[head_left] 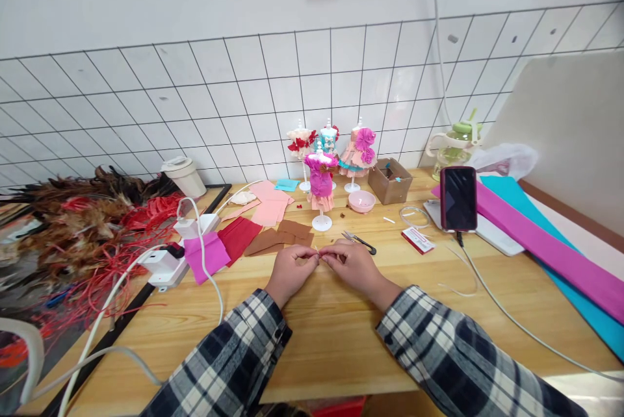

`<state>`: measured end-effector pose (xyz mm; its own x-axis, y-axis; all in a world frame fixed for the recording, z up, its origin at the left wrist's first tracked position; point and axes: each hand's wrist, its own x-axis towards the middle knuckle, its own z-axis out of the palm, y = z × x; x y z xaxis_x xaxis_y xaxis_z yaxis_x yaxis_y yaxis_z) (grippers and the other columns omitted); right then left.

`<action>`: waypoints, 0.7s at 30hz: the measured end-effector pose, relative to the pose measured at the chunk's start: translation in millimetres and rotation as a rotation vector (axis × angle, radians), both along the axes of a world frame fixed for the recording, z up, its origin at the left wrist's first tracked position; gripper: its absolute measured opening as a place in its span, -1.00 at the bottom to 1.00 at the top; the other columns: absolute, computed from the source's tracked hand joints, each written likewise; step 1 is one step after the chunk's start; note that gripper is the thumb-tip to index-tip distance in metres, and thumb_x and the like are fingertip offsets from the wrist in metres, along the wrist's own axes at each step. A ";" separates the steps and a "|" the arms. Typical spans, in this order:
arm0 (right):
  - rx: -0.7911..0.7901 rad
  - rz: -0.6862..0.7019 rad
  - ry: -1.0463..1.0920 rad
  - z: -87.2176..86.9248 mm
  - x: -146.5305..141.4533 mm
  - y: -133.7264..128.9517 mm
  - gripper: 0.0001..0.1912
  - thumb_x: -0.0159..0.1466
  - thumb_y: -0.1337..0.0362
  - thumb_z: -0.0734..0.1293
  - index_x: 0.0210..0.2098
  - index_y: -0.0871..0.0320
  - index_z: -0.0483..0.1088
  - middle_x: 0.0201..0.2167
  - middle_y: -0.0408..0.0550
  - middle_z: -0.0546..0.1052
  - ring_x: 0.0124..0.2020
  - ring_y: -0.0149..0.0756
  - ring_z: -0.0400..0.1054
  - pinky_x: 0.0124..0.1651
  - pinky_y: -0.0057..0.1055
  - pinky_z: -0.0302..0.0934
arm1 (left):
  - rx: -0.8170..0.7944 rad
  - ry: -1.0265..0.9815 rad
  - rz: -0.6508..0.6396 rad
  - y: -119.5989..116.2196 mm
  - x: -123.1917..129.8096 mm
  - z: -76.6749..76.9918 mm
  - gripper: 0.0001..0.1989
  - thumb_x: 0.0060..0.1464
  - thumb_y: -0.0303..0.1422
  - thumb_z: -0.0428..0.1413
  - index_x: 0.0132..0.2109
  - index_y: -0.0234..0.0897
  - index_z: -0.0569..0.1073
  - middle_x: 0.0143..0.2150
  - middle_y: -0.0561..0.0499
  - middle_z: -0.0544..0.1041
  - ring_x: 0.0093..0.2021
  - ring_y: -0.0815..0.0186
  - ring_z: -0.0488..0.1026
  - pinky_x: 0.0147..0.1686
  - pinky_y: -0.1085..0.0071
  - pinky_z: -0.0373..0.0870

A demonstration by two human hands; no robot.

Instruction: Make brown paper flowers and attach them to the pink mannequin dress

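Observation:
My left hand [292, 272] and my right hand [354, 269] meet above the wooden table [331, 332], fingertips pinched almost together. Between them is something tiny and pale, too small to name. Just beyond my right hand lie scissors [363, 242] with dark handles. Brown paper pieces [266, 241] lie beyond my left hand. Farther back, a small dress form [320, 183] in magenta and peach crepe paper stands upright on a white base. Behind it are several more dressed forms, one with magenta flowers [365, 146].
Power strips [168, 267] with cables, red paper [238, 238] and feathers [88, 215] lie left. A pink bowl [361, 201] and cardboard box [391, 183] stand at the back. On the right are a phone [458, 199], a small red-and-white box [418, 240] and paper rolls [550, 241].

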<state>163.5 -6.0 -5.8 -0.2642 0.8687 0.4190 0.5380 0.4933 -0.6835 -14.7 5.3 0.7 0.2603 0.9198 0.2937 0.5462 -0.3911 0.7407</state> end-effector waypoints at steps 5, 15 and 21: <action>0.005 -0.016 0.001 0.0 1.0 1.3 -0.82 0.21 0.32 0.30 -0.24 0.05 0.54 -0.44 -0.13 0.52 -0.42 -0.41 0.33 -0.32 -0.47 0.16 | -0.027 -0.046 -0.025 -1.1 2.2 0.5 -0.79 0.06 -0.32 0.09 -0.43 -0.29 0.56 -0.43 -0.01 0.60 -0.38 0.30 0.51 -0.29 0.44 0.38; 0.018 -0.007 0.001 1.9 1.3 1.2 -0.85 0.22 0.29 0.30 -0.29 0.07 0.54 -0.48 -0.13 0.50 -0.45 -0.42 0.31 -0.35 -0.48 0.15 | -0.073 -0.122 -0.047 -3.3 3.3 4.3 -0.81 0.01 -0.34 0.11 -0.45 -0.33 0.55 -0.50 -0.02 0.57 -0.44 0.32 0.48 -0.34 0.47 0.39; 0.022 -0.015 -0.012 3.8 1.9 0.6 -0.83 0.22 0.32 0.29 -0.26 0.07 0.53 -0.47 -0.14 0.50 -0.45 -0.42 0.31 -0.36 -0.49 0.14 | -0.139 -0.149 -0.040 -3.2 5.4 6.2 -0.79 0.01 -0.31 0.10 -0.40 -0.31 0.59 -0.41 -0.03 0.62 -0.37 0.27 0.53 -0.30 0.43 0.45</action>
<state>165.4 -5.4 -2.0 -0.2561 0.8633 0.4348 0.5537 0.4997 -0.6661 -9.4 2.2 6.9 0.2606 0.9439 0.2031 0.4126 -0.2990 0.8604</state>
